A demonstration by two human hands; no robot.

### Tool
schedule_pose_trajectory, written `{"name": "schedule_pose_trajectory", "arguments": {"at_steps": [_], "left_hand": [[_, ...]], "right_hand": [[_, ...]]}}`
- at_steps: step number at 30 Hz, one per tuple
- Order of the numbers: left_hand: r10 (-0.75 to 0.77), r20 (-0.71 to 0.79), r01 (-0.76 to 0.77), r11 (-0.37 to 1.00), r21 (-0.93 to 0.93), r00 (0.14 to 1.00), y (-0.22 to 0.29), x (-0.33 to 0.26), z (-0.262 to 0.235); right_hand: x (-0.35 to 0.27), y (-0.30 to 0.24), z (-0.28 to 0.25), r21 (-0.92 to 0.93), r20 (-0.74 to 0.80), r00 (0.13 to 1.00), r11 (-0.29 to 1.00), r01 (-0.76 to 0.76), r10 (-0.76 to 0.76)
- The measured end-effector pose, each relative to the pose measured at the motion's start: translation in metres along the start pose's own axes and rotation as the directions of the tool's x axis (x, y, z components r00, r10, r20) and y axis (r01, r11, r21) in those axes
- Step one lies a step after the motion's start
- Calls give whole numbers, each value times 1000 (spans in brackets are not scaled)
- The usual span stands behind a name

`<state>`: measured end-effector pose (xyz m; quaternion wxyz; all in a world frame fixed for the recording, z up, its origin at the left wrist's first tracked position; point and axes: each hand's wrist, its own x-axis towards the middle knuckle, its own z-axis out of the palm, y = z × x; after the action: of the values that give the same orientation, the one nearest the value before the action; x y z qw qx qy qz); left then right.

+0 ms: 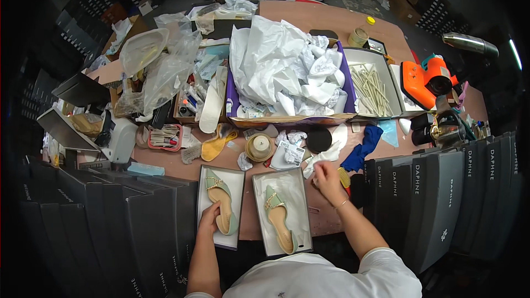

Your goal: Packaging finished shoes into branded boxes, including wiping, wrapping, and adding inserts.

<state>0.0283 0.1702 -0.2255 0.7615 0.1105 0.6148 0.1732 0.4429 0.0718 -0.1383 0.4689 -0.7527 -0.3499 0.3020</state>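
Observation:
A pale green pointed flat shoe [220, 196] with a gold buckle lies over a shallow white-lined box part [237, 185]. My left hand [209, 218] grips the side of that shoe near its heel. A matching flat shoe [280, 223] rests on white tissue paper [295, 187] inside the open shoebox [308, 237] to the right. My right hand [328, 183] is beyond the shoebox's right side, fingers curled. Whatever it may pinch is hidden. Close by are a white cloth [331, 153] and a yellow brush [344, 177].
Dark shoeboxes stand in rows at left [99, 209] and right [430, 204]. Behind the shoes are a purple-edged box [348, 107] of crumpled white paper, a tray of thin sticks [375, 88], a beige round container [258, 147], a blue cloth [361, 149] and an orange device [419, 85].

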Motion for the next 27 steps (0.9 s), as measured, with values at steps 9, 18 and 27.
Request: {"name": "schedule_pose_trajectory", "arguments": {"at_steps": [9,18,27], "left_hand": [[-14,38,16,999,-46,999,5,-8,1],[51,93,-49,998,-25,994,-2,-11,-11],[18,53,-18,1000,-8,998,-8,-1,-25]], "right_hand": [[210,-56,-5,-506,383,885,742,439,-263],[228,-42,7,-480,491,869,849,220,52],[200,-68,13,-529,282,899,728,437,-334]]}}
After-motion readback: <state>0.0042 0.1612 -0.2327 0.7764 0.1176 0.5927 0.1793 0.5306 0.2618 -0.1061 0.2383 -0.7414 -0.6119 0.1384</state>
